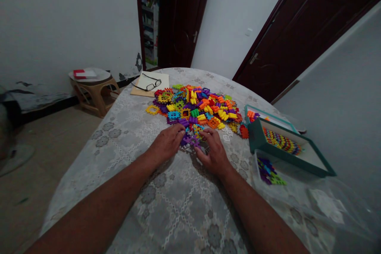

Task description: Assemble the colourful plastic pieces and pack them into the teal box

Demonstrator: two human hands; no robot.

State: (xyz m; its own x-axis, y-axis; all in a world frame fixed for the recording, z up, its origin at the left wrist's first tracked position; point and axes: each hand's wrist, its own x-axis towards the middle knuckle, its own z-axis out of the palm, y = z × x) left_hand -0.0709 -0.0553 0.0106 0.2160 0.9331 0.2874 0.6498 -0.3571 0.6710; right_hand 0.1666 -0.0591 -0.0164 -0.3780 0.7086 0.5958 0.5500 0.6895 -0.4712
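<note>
Left hand [168, 143]: palm down, fingertips on the small purple plastic interlocking cluster [190, 139]; whether they grip it cannot be told.
Right hand [212, 152]: opposite, touching the same cluster, seemingly steadying it; grip likewise unclear.
Loose pile: multicoloured plastic interlocking blocks [196, 105] just beyond, handy.
Teal cardboard box [257, 139]: open, near, rightward.

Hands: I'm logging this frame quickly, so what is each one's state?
Left hand: palm down, fingers touching the purple pieces; grip cannot be told.
Right hand: likewise on those pieces; grip cannot be told.
</note>
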